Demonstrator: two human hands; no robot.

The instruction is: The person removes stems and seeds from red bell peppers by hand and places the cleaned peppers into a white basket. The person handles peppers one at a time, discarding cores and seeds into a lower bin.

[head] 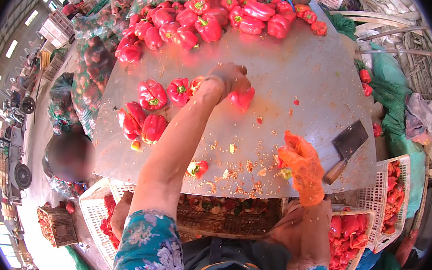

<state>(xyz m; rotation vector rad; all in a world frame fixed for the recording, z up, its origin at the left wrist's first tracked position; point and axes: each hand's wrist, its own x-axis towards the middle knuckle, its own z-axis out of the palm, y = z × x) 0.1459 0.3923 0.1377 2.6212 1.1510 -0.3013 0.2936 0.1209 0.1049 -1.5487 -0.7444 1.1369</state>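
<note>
My bare left hand (231, 78) reaches over the metal table (276, 67), its fingers at a red bell pepper (243, 98); blur hides whether they grip it. At the table's near right, my right hand (303, 164), in an orange glove, has curled fingers, with a bit of red and green pepper (285, 173) beside them; its hold is unclear. Several red bell peppers (152, 94) stand left of my left forearm. A green-stemmed pepper core (197, 168) lies near the front edge among seeds. Right of the glove rests a cleaver (349, 139) with a wooden handle.
Many whole red bell peppers (208, 28) are heaped along the far edge. Mesh sacks (94, 66) stand at left. Crates of red pepper pieces (350, 233) flank my body, and another crate (377, 203) sits at right. A person (70, 157) is beyond the table's left edge.
</note>
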